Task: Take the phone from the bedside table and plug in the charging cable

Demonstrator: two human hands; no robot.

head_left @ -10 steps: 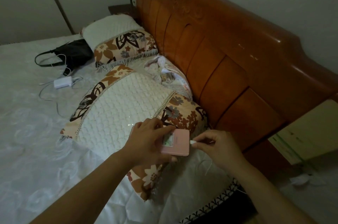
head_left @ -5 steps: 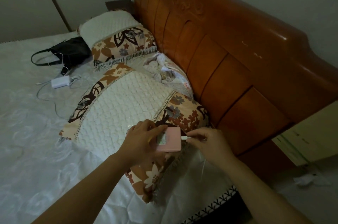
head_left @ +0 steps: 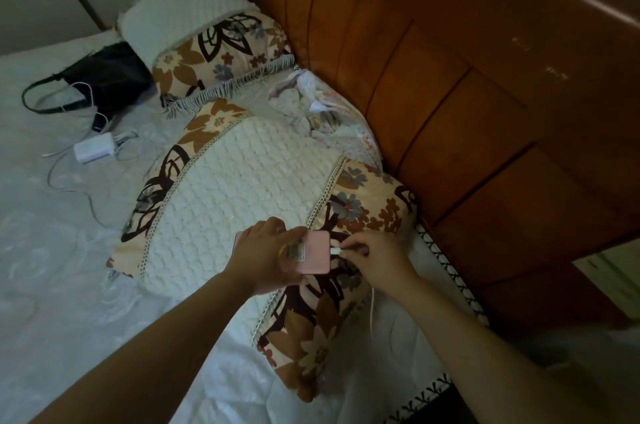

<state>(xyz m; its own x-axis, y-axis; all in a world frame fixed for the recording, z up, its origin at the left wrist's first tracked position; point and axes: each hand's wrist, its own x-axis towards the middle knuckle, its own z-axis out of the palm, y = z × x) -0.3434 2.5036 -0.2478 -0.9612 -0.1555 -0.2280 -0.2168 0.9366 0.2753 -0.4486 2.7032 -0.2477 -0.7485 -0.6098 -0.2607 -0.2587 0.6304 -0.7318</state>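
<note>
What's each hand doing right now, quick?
Left hand: closed on the pink phone, held over the pillow.
Right hand: pinching the white charging cable plug at the phone's end.

head-worn view, angled down, near bed (head_left: pixel 69 285)

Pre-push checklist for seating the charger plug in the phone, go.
1. Phone held firm: ok, left hand grips it above the pillow.
2. Plug pinched: ok, right hand holds it by thumb and fingertips.
3. Plug at the phone's right edge: ok, it sits against that edge.
4. Plug seated in the port: cannot tell, the port itself is not visible.
5. Cable free: ok, it hangs slack below the right hand, not snagged where visible.
6. Charging started: cannot tell, the screen faces away.
</note>
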